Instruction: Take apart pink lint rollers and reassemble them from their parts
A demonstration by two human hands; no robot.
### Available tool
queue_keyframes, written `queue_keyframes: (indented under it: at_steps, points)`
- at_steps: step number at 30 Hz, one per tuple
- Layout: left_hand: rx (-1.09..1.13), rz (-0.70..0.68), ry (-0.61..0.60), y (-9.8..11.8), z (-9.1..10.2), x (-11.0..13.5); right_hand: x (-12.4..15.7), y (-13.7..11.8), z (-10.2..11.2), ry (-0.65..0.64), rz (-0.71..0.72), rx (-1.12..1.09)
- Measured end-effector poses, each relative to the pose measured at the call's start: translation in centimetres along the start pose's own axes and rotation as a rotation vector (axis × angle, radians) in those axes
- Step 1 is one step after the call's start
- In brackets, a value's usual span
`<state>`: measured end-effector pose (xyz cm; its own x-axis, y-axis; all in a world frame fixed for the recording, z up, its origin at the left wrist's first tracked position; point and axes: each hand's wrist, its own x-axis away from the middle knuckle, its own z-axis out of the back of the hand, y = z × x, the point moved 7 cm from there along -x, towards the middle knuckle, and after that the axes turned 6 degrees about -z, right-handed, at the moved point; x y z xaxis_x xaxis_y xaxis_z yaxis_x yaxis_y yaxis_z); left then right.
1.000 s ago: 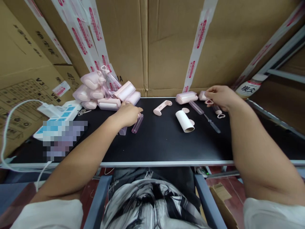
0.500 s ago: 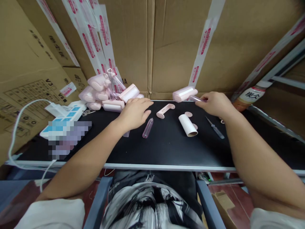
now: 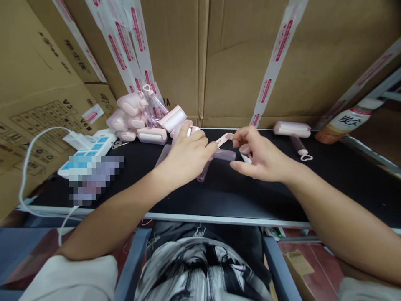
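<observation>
Head camera view: a worker's left hand [image 3: 188,152] folds its fingers around one end of a clear purple tube [image 3: 226,155], the free end jutting rightward above a black tabletop [image 3: 219,196]. The gripped end is lost beneath the fingers, as is the upper part of a second purple tube [image 3: 203,173] lying below. Something small and white shows by the left knuckles, too covered to identify.

The right hand [image 3: 263,156] is spread wide, thumb well apart from forefinger, with nothing visible in its grasp. Its fingertips reach the end of a pale pink bracket [image 3: 224,140] between the hands; whether they touch cannot be told. The same hand screens most of a white roll [image 3: 246,158] and sits over a pink disc [image 3: 244,149].

At left, pink lint rollers [image 3: 131,106] lie heaped against a cardboard wall [image 3: 175,50], the hand covering the pile's near edge. A power strip [image 3: 90,152] and keys [image 3: 120,144] lie beside it; a pixelated patch obscures an object in front. At right, another pink roller [image 3: 292,128] rests near a heart-looped handle [image 3: 299,146] and a leaning bottle [image 3: 347,121]. Both sleeves are cut off by the frame's lower edge.
</observation>
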<state>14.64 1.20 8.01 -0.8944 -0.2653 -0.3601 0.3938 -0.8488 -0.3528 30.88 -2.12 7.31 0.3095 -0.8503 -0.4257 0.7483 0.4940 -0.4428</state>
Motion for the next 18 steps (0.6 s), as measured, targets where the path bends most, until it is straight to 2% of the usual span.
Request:
queue_keyframes:
  at_steps: [2, 6, 10, 12, 15, 18]
  points:
    - [-0.014, 0.018, 0.027, -0.4, 0.5, 0.2, 0.3, 0.2, 0.1, -0.027, -0.030, 0.046]
    - [-0.008, 0.023, 0.046, 0.0, 0.6, 0.4, 0.7, -0.6, -1.3, -0.090, -0.004, 0.166]
    - [-0.016, 0.004, 0.024, 0.5, 0.0, 0.3, 0.6, -0.6, -2.3, -0.079, 0.032, 0.059]
    - [-0.016, 0.016, 0.008, 0.3, 0.0, 0.4, 0.5, 0.0, -2.0, -0.019, 0.029, -0.062]
    - [0.002, 0.040, 0.006, -0.2, 0.5, 0.6, 0.6, 0.6, -0.8, 0.141, 0.086, -0.219]
    - [0.020, 0.045, 0.010, -0.5, 1.1, 0.9, 0.8, 0.0, 0.2, 0.277, 0.198, -0.204]
